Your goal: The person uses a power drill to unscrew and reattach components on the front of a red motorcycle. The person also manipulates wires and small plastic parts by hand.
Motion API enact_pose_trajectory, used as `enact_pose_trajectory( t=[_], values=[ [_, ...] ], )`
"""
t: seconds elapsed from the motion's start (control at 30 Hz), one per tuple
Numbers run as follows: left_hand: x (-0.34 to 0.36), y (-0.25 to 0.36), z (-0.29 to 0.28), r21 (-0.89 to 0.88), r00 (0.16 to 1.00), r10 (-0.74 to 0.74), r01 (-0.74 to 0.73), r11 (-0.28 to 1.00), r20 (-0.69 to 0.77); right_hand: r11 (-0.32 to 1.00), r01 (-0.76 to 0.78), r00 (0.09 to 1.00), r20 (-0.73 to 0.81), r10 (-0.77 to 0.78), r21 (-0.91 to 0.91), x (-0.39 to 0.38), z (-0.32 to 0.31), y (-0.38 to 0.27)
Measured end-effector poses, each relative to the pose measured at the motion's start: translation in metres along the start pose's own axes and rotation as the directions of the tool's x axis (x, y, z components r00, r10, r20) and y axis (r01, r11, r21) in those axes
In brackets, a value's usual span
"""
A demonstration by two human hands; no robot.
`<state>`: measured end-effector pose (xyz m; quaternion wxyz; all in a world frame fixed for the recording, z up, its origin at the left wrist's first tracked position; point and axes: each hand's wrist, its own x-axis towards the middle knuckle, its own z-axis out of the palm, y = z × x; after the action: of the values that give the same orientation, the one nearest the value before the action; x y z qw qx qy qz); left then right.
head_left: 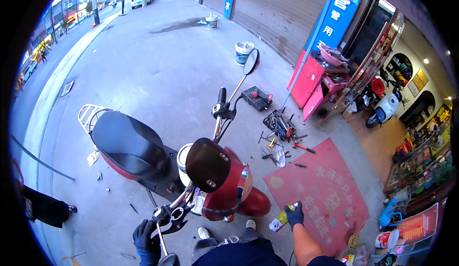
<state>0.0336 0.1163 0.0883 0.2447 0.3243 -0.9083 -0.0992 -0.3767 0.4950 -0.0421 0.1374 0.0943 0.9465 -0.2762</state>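
A red scooter [256, 199] with a black seat [129, 141] stands before me. My left hand [146, 242], in a dark glove, is closed round the near handlebar grip at the lower left, beside a mirror stem. My right hand [295, 214], also gloved, holds a yellow-green spray can [278, 222] low at the right of the front fender, above the edge of a red mat [330, 189]. The far mirror [251, 61] rises above the other grip [221, 95]. Scattered tools [282, 125] lie on the ground beyond the front panel.
A black case [256, 98], white buckets [244, 51] and a red tool cabinet [303, 79] stand beyond. A shop opening with scooters [385, 106] and goods is at right. Another person's dark-trousered leg [48, 206] is at left. A kerb and street run along the far left.
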Motion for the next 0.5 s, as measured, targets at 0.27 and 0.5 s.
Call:
enact_pose_trajectory(
  t=[0.27, 0.5],
  values=[
    [0.0, 0.082, 0.008, 0.017, 0.86, -0.323, 0.358, 0.934, -0.394, 0.833, 0.273, 0.962, -0.119, -0.247, 0.481, 0.102, 0.048, 0.032],
    [-0.029, 0.199, 0.035, -0.099, 0.87, -0.491, 0.493, 0.865, 0.042, 0.975, 0.136, 0.958, 0.227, -0.174, 0.173, 0.123, 0.019, -0.02]
  ],
)
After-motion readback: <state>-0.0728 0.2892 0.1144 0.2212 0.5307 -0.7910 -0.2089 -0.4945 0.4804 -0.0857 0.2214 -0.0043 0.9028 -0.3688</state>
